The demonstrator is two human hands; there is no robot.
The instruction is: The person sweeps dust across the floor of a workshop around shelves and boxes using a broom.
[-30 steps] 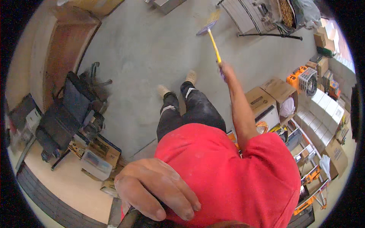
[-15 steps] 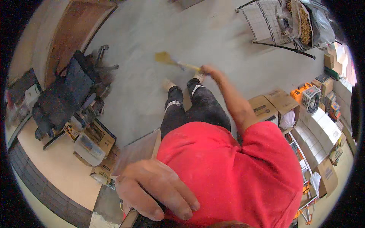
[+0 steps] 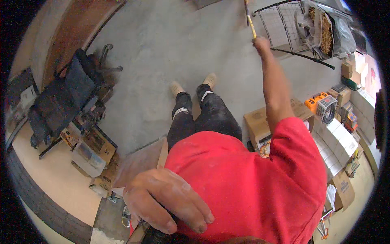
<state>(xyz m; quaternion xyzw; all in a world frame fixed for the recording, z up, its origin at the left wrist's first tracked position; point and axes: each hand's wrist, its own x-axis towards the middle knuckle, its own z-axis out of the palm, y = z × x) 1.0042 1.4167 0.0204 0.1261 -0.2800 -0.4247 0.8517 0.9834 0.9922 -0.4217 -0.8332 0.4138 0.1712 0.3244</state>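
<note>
The black wire rack [image 3: 284, 35] stands on the grey floor [image 3: 154, 53], with a clear bag of brown bits [image 3: 326, 34] on its right part. Just left of the rack, the right hand [image 3: 261, 44] has its fingers closed round the yellow-handled broom [image 3: 252, 30]. The broom lies alongside the rack's left end and runs out of view there, so its head cannot be made out.

The left hand [image 3: 168, 197] is well apart from the rack, to its left and much nearer the wearer, above the red shirt [image 3: 227, 179]. Its fingers are half curled and point downward; I cannot tell whether they have hold of anything.

Left of the rack and nearer the wearer are 2 pale shoes [image 3: 210, 80] with holes in them. On the wearer's side of the rack sit a cardboard box [image 3: 256, 122], an orange case [image 3: 314, 102] and a row of white boxes [image 3: 335, 136]. Far left of the rack is a black office chair [image 3: 57, 105], with a clear plastic bin [image 3: 88, 158] near it.
</note>
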